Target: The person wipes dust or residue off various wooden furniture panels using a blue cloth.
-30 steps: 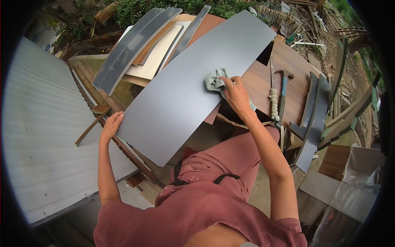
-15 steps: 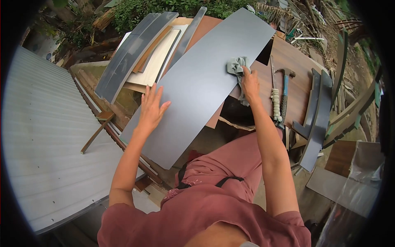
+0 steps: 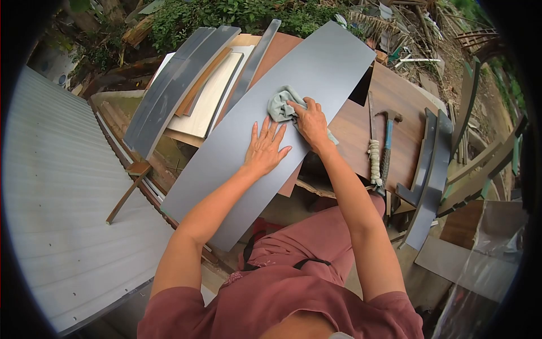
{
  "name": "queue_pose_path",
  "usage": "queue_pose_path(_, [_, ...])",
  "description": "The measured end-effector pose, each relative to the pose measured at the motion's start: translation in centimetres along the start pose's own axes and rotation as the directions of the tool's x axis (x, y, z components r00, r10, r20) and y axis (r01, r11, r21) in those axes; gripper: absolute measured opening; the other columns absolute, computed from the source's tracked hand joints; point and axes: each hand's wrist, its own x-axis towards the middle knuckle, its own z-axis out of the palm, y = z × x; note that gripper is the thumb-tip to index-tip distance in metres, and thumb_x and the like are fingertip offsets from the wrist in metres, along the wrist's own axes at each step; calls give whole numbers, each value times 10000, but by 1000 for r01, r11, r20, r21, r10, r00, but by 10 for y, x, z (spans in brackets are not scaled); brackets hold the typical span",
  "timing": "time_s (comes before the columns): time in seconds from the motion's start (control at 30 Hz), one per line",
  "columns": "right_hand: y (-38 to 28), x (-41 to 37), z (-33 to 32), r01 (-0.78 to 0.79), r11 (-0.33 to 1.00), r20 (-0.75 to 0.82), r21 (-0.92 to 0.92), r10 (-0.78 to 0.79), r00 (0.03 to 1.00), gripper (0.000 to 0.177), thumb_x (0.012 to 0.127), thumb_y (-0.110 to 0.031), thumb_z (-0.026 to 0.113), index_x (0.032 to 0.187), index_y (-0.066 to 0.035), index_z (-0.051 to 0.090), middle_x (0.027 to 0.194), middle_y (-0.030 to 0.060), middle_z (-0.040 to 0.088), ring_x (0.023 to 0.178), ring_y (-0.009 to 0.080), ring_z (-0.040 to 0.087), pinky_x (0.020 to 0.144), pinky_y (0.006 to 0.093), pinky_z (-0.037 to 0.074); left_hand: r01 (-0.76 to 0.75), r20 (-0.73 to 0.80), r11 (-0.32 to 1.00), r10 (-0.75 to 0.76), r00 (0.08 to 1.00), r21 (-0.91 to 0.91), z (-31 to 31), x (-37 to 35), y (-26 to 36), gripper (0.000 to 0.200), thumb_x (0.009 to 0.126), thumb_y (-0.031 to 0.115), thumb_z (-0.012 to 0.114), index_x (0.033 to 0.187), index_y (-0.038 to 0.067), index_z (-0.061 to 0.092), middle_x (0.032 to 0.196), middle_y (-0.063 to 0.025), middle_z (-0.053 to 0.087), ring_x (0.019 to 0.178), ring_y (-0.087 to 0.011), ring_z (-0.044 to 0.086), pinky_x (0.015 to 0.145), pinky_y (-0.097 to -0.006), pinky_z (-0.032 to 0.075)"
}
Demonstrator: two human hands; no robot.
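A long grey board [image 3: 226, 175] lies at a slant in front of me, over other boards. My left hand [image 3: 264, 151] rests flat on its face with the fingers spread, holding nothing. Close to those fingertips, my right hand [image 3: 311, 121] grips a crumpled pale green cloth [image 3: 279, 106] and presses it on the board near the middle. A loose end of the cloth hangs past the board's near edge. The palm side of my right hand is hidden.
A blue-handled hammer [image 3: 389, 135] and a tool with a cord-wrapped handle [image 3: 374, 158] lie on a brown board [image 3: 403, 107] to the right. Grey strips [image 3: 180, 85] and a cream panel [image 3: 206, 107] are stacked at left. A corrugated metal sheet [image 3: 73, 198] covers the far left.
My right hand has moved the cloth leftward and slightly down along the board. My left hand has shifted right, from the board's left edge onto its middle.
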Motion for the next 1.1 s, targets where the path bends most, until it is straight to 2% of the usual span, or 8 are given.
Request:
queue_pose_path(0.1, [52, 19, -2, -240, 955, -114, -173, 223, 968, 473, 756, -44, 561, 1199, -210, 561, 1141, 174, 476, 955, 337, 515, 773, 405, 482, -15, -60, 1000, 15, 998, 3, 4, 3, 0, 599, 878, 414, 502, 1352, 69, 381, 1433, -162, 286, 1349, -342, 204, 1076, -554, 140])
queue_pose_path(0.2, [85, 24, -9, -426, 890, -123, -161, 410, 904, 462, 759, -75, 579, 1211, -164, 545, 1132, 194, 477, 966, 359, 504, 799, 416, 462, 21, -34, 1000, -21, 999, 7, 6, 10, 2, 593, 884, 418, 491, 1365, 92, 370, 1473, -142, 213, 1368, -343, 148, 1075, -563, 131])
queue_pose_path(0.3, [68, 23, -14, -264, 952, -81, -156, 254, 964, 446, 782, -165, 610, 1216, -107, 528, 1158, 218, 475, 1037, 381, 476, 859, 459, 410, 35, -19, 999, -35, 999, 11, 9, 24, 5, 604, 895, 438, 464, 1375, 90, 349, 1478, -161, 186, 1368, -376, 114, 1076, -577, 98])
queue_pose_path(0.33, [61, 22, -6, -105, 991, -50, -84, 101, 994, 451, 810, -202, 602, 1233, -78, 510, 1213, 254, 452, 1094, 403, 456, 911, 455, 395, 44, -34, 999, -43, 998, 5, 11, 29, 6, 608, 884, 428, 485, 1370, 86, 358, 1471, -170, 197, 1360, -390, 127, 1068, -584, 109])
queue_pose_path(0.43, [20, 26, 3, 211, 973, 94, 90, -219, 971, 420, 873, -199, 532, 1284, -128, 480, 1290, 190, 432, 1212, 340, 394, 1012, 447, 311, 79, 10, 997, -79, 997, 7, 14, 49, 10, 623, 866, 417, 515, 1364, 75, 364, 1457, -200, 206, 1350, -414, 138, 1059, -592, 119])
queue_pose_path(0.7, [73, 91, 22, 250, 968, 32, -12, -249, 968, 393, 879, -236, 526, 1272, -230, 497, 1347, 108, 417, 1284, 279, 346, 1042, 482, 273, 135, 59, 991, -134, 989, -16, 9, 68, 17, 658, 845, 392, 549, 1376, 66, 337, 1463, -222, 162, 1347, -431, 117, 1064, -584, 102])
queue_pose_path(0.97, [189, 200, 42, 107, 990, -42, -94, -112, 993, 382, 919, -324, 445, 1292, -244, 471, 1374, 107, 391, 1300, 278, 321, 1050, 491, 249, 157, 205, 987, -162, 965, 41, 6, 77, 23, 672, 847, 390, 537, 1391, 64, 312, 1479, -227, 102, 1355, -436, 77, 1053, -606, 87])
queue_pose_path(1.1, [277, 230, 38, -254, 946, -180, -202, 219, 959, 395, 912, -346, 448, 1297, -259, 457, 1383, 117, 386, 1294, 299, 325, 1041, 531, 233, 139, 206, 989, -145, 968, 43, 9, 80, 22, 687, 828, 355, 560, 1388, 48, 306, 1474, -241, 109, 1347, -456, 85, 1040, -622, 86])
